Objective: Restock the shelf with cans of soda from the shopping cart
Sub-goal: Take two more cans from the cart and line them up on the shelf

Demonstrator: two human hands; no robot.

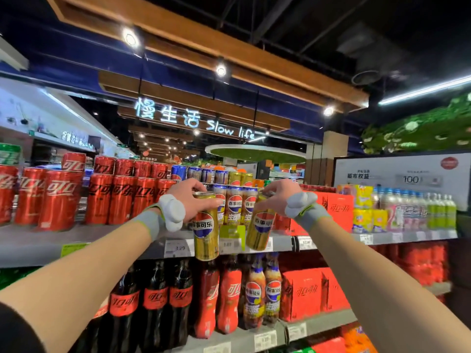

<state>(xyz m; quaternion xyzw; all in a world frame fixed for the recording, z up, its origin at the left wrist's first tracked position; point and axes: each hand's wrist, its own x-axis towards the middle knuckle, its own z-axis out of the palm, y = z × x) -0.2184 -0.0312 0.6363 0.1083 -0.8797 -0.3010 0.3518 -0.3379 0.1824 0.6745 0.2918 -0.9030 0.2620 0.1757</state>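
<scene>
Holding gold cans [206, 233] by the shelf [331, 240]
Left grip [190, 197] and right grip [276, 197] pinch the tops; the tilted can [261, 225] right of middle may slip, hitting standing cans [234, 202].

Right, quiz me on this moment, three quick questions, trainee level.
1. True or false: the left hand and right hand each hold a gold can.
2. Which is clearly tilted? A) left can B) right can
3. Fill in: the stacked cans left of the hands on the shelf are ___ in colour.

Key: 1 true; 2 B; 3 red.
</scene>
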